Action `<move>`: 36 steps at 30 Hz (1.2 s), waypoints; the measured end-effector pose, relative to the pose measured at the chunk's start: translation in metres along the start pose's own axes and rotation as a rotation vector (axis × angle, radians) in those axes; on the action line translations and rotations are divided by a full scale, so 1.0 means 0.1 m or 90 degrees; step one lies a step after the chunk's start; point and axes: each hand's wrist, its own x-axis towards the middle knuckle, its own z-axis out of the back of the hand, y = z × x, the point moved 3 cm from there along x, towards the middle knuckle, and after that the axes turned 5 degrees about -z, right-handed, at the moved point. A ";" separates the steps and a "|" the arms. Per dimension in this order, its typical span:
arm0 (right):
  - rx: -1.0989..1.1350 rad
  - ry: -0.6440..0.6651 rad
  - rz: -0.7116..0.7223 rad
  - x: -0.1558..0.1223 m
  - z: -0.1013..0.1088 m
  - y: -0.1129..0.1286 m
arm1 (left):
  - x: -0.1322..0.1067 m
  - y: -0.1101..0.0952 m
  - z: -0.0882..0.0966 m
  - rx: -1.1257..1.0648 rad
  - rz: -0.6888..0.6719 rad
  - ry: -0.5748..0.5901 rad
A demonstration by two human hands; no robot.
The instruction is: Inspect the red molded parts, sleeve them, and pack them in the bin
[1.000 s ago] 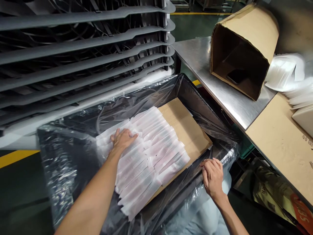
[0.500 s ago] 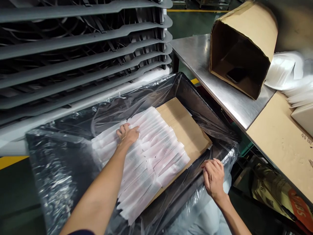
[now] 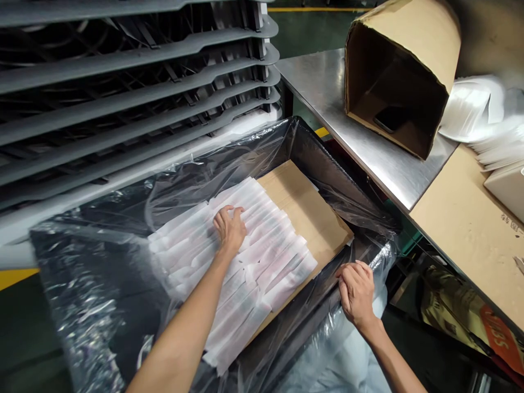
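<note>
Across the upper left of the frame, stacked grey racks, just behind the far rim of a bin. At the upper right, a steel bench with a near edge slanting toward the lower right, close beside the bin's right wall. On top, a carton with a phone inside. At frame left, broad room over clear plastic liner; along the far wall, only a narrower strip.

In the centre, inside the bin, white packets in overlapping rows, laid lengthwise from lower left to upper right. Right of these, exposed card, reaching near the right wall.

Over the middle of the packets, left hand, fairly wide, with bent, loosely spread fingers. At the near rim, right of centre, right hand, narrow, with curled fingers; cannot tell whether gripping liner.
</note>
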 end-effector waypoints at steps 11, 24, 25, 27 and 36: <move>0.000 -0.007 0.000 0.01 0.01 0.00 | -0.31 -0.22 -0.28 -0.040 0.027 0.011; 0.006 -0.012 0.003 0.01 0.00 -0.01 | -0.66 -0.51 -0.35 -0.055 -0.069 0.059; 0.007 -0.013 0.003 0.01 0.00 -0.01 | -0.67 -0.52 -0.34 -0.053 -0.069 0.058; 0.008 -0.015 0.001 0.02 0.00 -0.01 | -0.72 -0.58 -0.31 -0.052 -0.082 0.055; 0.011 -0.029 -0.006 0.03 0.00 -0.01 | -1.13 -0.86 -0.42 -0.036 -0.220 0.102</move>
